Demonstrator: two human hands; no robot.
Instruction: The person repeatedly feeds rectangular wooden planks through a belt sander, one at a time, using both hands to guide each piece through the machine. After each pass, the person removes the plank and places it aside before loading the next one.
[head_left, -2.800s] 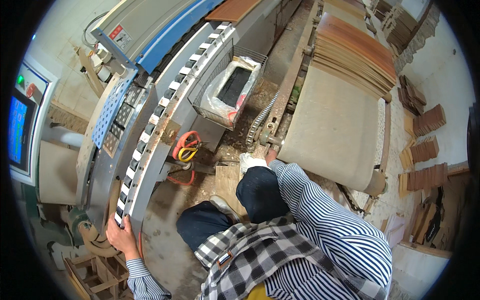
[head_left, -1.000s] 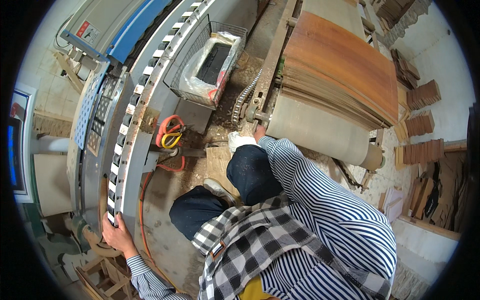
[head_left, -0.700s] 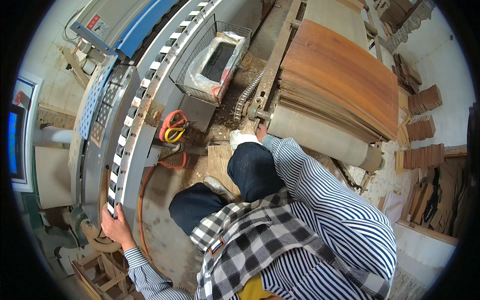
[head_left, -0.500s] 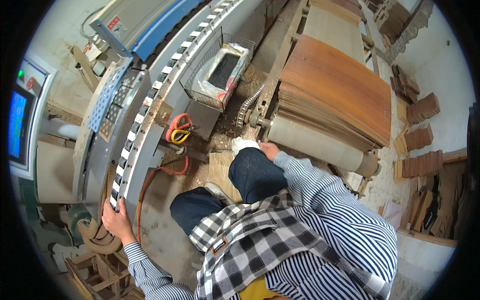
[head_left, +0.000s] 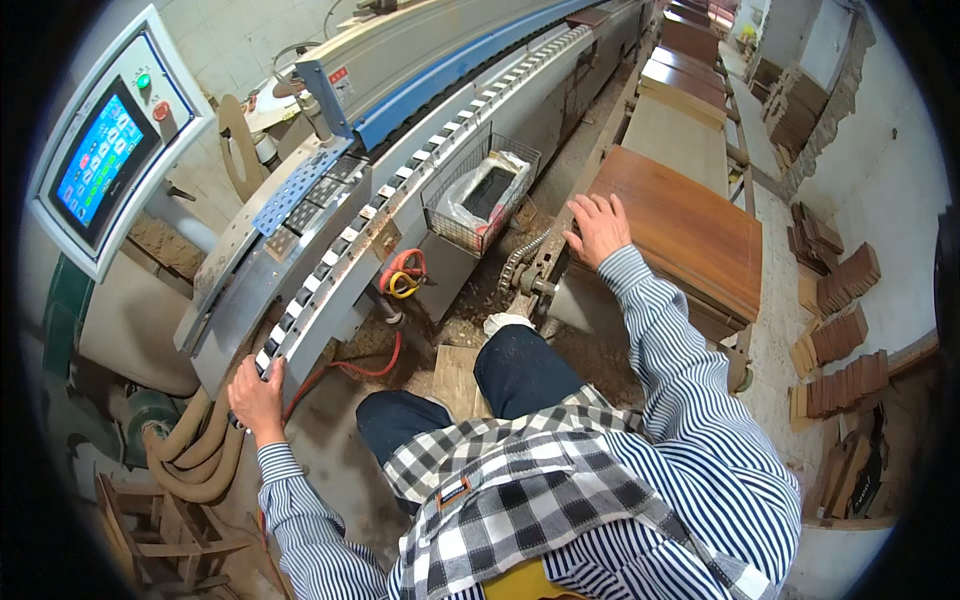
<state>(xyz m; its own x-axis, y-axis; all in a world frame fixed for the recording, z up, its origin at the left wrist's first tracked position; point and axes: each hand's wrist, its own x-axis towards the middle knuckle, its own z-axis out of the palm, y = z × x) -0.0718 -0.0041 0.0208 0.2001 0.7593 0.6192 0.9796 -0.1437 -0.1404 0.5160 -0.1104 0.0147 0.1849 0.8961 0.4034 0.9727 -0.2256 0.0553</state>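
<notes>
My left hand [head_left: 255,395] grips the near end of a white roller rail [head_left: 333,255] on the grey edge machine. My right hand [head_left: 600,230] is open, fingers spread, over the left edge of a stack of reddish-brown panels [head_left: 680,240] on a belt conveyor; whether it touches them I cannot tell. A metal chain [head_left: 518,265] runs along that conveyor's left side. Below the rail are red and yellow hose loops [head_left: 400,280] and a wire basket [head_left: 480,200] holding a dark item in plastic.
A control panel [head_left: 115,140] stands at upper left, with coiled hoses [head_left: 190,450] and a wooden frame [head_left: 160,540] below. More panels [head_left: 680,85] lie farther along the conveyor. Small board stacks [head_left: 840,330] line the right wall. My knees are bent between machine and conveyor.
My right hand has risen from low by the conveyor roller to the panel stack. That stack came toward me along the belt earlier. The view has tilted up, showing more panels and the whole screen.
</notes>
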